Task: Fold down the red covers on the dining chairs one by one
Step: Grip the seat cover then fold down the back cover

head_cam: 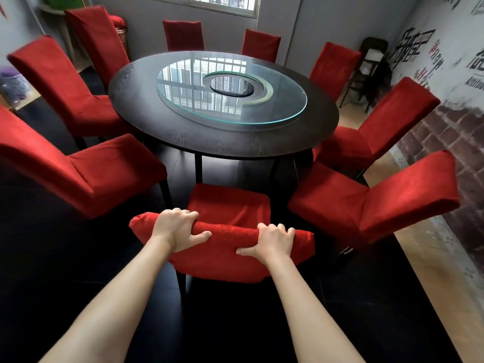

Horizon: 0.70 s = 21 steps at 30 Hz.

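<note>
Landmark: round dark table [183, 132], carrying a glass turntable [282, 90] set off-centre on its top.

Item 1. Nearest chair [230, 203], on the viewer's side of the table, seat tucked toward the table edge. Red cover [222, 258] over its backrest, bunched into a thick roll along the top rail; the lower hem hangs down the rear of the backrest, above the dark chair legs.

Item 2. Left hand [178, 229], on the roll toward its left end. Fingers curled over the far side, thumb pressed along the near side: a closed grasp on the cover.

Item 3. Right hand [272, 242], on the roll toward its right end, well apart from the left. Fingers hooked over the top, thumb stretched leftward across the near face: likewise clasping the cover.

Item 4. Other red-covered chairs ringing the table: three to its left [86, 169], two on its far side [183, 35], four to its right [379, 205]. Covers smooth, drawn full length over backrests and seats.

Item 5. Barred window [222, 3] beyond the table's far side, mirrored in the glass. Wall with printed lettering [413, 45] right of the table; a dark folding chair [372, 61] stands against it.
</note>
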Each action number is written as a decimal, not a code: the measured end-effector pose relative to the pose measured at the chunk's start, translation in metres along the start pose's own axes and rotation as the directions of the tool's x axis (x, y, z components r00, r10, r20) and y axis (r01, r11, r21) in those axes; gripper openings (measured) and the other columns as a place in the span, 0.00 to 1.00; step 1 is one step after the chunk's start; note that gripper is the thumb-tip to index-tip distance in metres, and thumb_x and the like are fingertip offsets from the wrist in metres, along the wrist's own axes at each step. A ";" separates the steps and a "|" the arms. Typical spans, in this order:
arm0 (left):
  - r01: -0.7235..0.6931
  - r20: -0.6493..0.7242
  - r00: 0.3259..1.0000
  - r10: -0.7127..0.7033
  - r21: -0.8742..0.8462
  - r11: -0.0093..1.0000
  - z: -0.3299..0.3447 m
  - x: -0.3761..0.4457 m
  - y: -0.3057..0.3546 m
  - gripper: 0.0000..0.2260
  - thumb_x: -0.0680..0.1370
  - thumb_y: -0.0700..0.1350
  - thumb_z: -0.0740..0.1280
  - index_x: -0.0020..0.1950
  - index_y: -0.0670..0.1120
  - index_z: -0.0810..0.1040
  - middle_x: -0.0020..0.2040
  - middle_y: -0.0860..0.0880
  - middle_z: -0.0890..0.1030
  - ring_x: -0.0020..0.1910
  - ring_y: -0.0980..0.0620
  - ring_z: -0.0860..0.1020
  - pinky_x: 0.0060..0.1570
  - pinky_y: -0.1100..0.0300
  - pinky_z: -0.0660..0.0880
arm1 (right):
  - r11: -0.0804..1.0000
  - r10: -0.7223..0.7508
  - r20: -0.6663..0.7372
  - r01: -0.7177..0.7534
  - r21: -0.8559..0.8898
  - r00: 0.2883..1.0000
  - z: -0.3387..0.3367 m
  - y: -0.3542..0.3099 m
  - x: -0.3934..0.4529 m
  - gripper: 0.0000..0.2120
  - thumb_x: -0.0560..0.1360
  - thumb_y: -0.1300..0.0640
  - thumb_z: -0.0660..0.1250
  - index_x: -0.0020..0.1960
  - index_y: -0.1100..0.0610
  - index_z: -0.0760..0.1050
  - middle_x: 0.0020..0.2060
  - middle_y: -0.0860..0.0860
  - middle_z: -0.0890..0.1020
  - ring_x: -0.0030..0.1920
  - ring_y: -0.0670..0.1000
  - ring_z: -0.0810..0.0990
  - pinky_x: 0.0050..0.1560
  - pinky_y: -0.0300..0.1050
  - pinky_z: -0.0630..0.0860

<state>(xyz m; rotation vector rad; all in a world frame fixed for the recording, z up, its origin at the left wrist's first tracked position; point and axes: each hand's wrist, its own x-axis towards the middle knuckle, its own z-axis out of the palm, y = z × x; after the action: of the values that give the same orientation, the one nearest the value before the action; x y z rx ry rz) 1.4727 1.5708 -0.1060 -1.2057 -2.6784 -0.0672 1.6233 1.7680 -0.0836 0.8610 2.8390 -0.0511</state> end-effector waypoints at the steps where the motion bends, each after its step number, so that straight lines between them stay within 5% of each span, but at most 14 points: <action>1: 0.000 0.001 1.000 0.000 -0.006 1.000 0.000 0.000 0.000 0.36 0.65 0.74 0.43 0.44 0.49 0.78 0.40 0.51 0.81 0.42 0.47 0.80 0.40 0.56 0.71 | 1.000 0.001 -0.001 -0.001 0.001 1.000 0.000 0.000 0.000 0.42 0.56 0.20 0.64 0.57 0.50 0.75 0.54 0.50 0.81 0.61 0.55 0.74 0.66 0.58 0.62; 13: 0.045 0.024 0.999 -0.044 -0.041 0.998 -0.007 -0.005 0.004 0.37 0.65 0.74 0.43 0.49 0.49 0.77 0.43 0.50 0.83 0.45 0.47 0.80 0.45 0.55 0.70 | 0.998 -0.019 0.017 0.018 0.062 1.000 -0.004 0.001 -0.009 0.42 0.62 0.23 0.64 0.64 0.51 0.70 0.60 0.51 0.77 0.65 0.55 0.71 0.71 0.59 0.56; 21: 0.056 -0.014 0.998 -0.060 -0.207 0.977 -0.025 -0.012 0.014 0.32 0.71 0.70 0.58 0.62 0.47 0.76 0.49 0.48 0.83 0.50 0.47 0.81 0.51 0.55 0.73 | 0.994 -0.022 -0.048 0.027 0.107 0.999 -0.012 0.033 -0.034 0.42 0.70 0.29 0.63 0.75 0.52 0.60 0.71 0.51 0.69 0.73 0.54 0.62 0.73 0.62 0.52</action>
<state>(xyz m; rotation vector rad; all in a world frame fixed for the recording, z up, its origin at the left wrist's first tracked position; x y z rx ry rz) 1.4947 1.5677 -0.0849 -1.1741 -2.7429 -0.3737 1.6679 1.7775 -0.0654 0.8585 2.9137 -0.1917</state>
